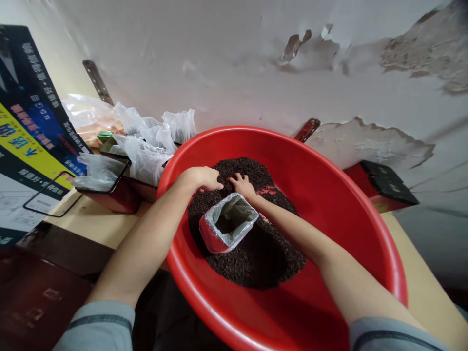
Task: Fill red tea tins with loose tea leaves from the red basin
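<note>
A big red plastic basin [329, 195] holds a heap of dark, dry, twisted leaves [252, 263] that look like loose tea. On the heap stands a red tin lined with a clear plastic bag [228, 224], tilted, its mouth toward me. My left hand [209, 179] is just behind the tin, fingers bent down onto the leaves, thumb apart. Beside it my right hand [242, 186] touches the leaves with its fingers spread. Neither hand grips the tin. The left fingertips are partly hidden.
Left of the basin, several open tins [109, 192] with plastic liners [142, 151] stand on a wooden board [95, 229]. A printed cardboard box [32, 131] is at far left. A closed red and black tin [382, 185] sits at right by the peeling wall [234, 63].
</note>
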A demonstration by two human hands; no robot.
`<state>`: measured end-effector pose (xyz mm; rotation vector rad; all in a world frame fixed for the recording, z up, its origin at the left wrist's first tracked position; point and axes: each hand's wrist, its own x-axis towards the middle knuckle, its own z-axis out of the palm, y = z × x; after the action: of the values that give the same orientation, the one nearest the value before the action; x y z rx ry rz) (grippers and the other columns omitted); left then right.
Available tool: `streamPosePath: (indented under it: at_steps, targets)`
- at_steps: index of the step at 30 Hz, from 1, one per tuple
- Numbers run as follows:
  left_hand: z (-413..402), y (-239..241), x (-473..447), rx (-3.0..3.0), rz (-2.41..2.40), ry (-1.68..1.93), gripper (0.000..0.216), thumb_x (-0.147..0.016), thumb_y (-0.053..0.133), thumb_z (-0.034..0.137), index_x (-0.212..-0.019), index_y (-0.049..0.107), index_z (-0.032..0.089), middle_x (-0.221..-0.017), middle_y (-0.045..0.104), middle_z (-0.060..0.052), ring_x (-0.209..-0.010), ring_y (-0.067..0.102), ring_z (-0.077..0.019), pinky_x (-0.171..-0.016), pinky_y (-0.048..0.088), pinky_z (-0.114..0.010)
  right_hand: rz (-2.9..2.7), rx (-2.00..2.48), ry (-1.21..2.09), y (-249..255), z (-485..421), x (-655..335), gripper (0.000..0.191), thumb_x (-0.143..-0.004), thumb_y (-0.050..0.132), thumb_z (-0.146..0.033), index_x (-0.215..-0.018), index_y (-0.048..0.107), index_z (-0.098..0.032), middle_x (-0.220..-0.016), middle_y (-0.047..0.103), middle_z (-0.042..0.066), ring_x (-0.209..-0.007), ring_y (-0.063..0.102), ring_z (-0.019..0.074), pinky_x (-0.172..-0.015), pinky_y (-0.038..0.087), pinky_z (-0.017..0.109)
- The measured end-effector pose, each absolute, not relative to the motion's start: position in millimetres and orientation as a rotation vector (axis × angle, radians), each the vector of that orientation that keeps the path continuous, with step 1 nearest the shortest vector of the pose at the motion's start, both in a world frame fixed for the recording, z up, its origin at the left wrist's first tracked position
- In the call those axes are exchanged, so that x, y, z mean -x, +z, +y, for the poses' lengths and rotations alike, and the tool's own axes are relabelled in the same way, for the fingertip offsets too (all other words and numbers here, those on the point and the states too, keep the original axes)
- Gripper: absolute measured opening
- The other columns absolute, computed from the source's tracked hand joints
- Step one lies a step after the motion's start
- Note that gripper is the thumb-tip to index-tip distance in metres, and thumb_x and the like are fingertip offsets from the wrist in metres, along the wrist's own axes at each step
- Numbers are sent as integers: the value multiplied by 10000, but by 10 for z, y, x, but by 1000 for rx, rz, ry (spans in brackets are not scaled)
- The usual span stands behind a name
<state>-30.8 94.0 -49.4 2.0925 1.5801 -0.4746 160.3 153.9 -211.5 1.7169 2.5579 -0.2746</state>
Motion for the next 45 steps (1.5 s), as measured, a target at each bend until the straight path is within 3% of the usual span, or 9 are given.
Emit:
streamPosePath:
  at_steps: [5, 10, 14, 18, 20, 23, 27, 36, 45]
  targets:
    - [975, -547, 340, -2055, 1561, -471, 627, -981, 514, 464, -1506, 490, 122, -1261, 724, -189, -941, 750, -265, -847, 556, -336, 2497, -1830, -371, -2130, 1525, -1576, 693, -888, 684, -496, -1527, 485, -313, -1554, 363, 209, -1352, 401, 475, -1025, 456, 632]
    - [1043, -663, 393, -1969, 1528, -521, 675, -975, 548, 476, -1533, 447, 109, -1174, 750, -191, -915, 749, -270, -808, 582, -345, 2628, -1825, -513, -2192, 1456, -1609, 508, -895, 670, -345, -1398, 626, -286, -1462, 506, 165, -1296, 501, 383, -1075, 447, 487]
    - [1098, -737, 457, -1846, 1530, -472, 633, -993, 535, 431, -1535, 445, 117, -1277, 705, -196, -869, 751, -246, -688, 586, -302, 2736, -1874, -637, -2143, 1465, -1669, 529, -789, 723, -223, -1315, 664, -215, -1375, 603, 135, -1233, 595, 289, -1084, 447, 380]
    - [1113, -754, 491, -1765, 1564, -434, 606, -996, 543, 397, -1522, 465, 107, -1319, 680, -208, -817, 747, -233, -656, 583, -303, 2818, -1926, -785, -1950, 1524, -1727, 524, -728, 698, -197, -1249, 649, -196, -1251, 691, 77, -1171, 642, 226, -1061, 468, 359]
    - [1108, -744, 492, -1764, 1570, -430, 600, -994, 548, 391, -1510, 477, 93, -1302, 686, -214, -815, 749, -235, -665, 583, -306, 2915, -1919, -958, -1777, 1531, -1766, 476, -686, 700, -225, -1158, 656, -180, -1191, 708, 62, -1124, 653, 220, -1043, 475, 359]
    - [1102, -723, 485, -1793, 1572, -445, 566, -998, 535, 386, -1471, 517, 75, -1285, 693, -220, -863, 752, -246, -702, 587, -306, 3086, -1835, -1509, -1450, 1448, -1800, 435, -616, 755, -329, -1011, 635, -190, -1100, 713, 56, -1061, 655, 229, -1018, 480, 378]
    - [1111, -712, 479, -1829, 1540, -467, 536, -996, 527, 392, -1432, 551, 82, -1279, 695, -213, -908, 751, -264, -740, 597, -322, 3102, -1765, -2055, -1081, 1110, -1724, 529, -621, 788, -435, -1064, 578, -236, -1088, 709, 49, -1034, 657, 233, -954, 507, 402]
    - [1108, -720, 468, -1767, 1548, -446, 538, -1006, 507, 404, -1444, 530, 92, -1358, 642, -228, -1000, 734, -299, -768, 608, -355, 3394, -1443, -1930, -988, 391, -1556, 507, -720, 804, -451, -1151, 602, -275, -1180, 701, 47, -1128, 640, 244, -1041, 480, 450]
    - [1168, -796, 473, -1754, 1551, -426, 574, -983, 522, 395, -1483, 503, 112, -1317, 669, -198, -934, 743, -273, -784, 598, -346, 3539, -1143, -1802, -1018, 407, -1639, 396, -756, 842, -428, -1057, 651, -256, -1195, 705, 70, -1157, 641, 253, -1084, 454, 482]
